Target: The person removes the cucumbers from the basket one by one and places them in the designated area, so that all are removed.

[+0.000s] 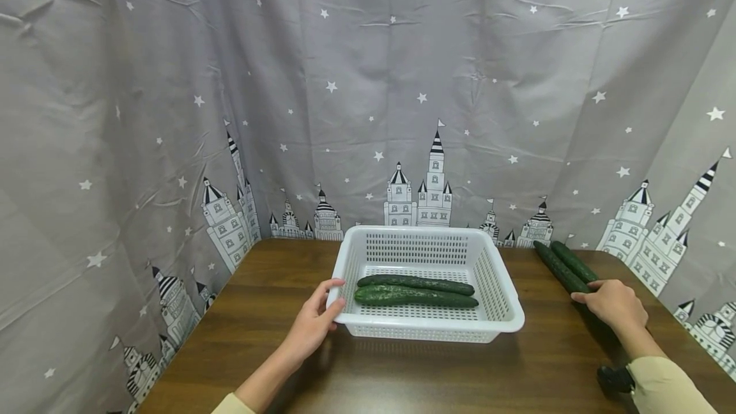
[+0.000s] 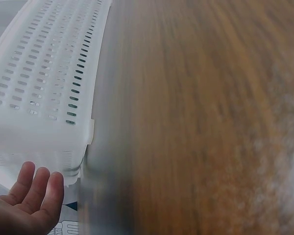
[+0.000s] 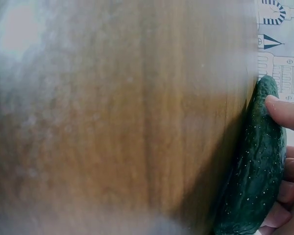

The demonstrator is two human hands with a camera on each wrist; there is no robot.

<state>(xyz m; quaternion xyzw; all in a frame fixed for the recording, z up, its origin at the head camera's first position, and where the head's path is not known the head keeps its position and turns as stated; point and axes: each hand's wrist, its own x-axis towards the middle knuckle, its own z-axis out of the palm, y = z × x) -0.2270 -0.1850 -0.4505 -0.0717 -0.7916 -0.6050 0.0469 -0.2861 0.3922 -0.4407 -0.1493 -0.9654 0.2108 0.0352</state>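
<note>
A white perforated plastic basket stands on the wooden table with two dark green cucumbers lying lengthwise inside, a thinner one behind a thicker one. My left hand holds the basket's rim at its left end; the left wrist view shows three bent fingers beside the end wall. Over on the right, two more cucumbers lie side by side, the left one and the right one. My right hand grips a cucumber there, thumb on one side and fingers on the other.
The brown wooden table reaches back to a grey curtain printed with stars and castles, which also hangs along both sides. A black band sits on the right wrist by the pale sleeve.
</note>
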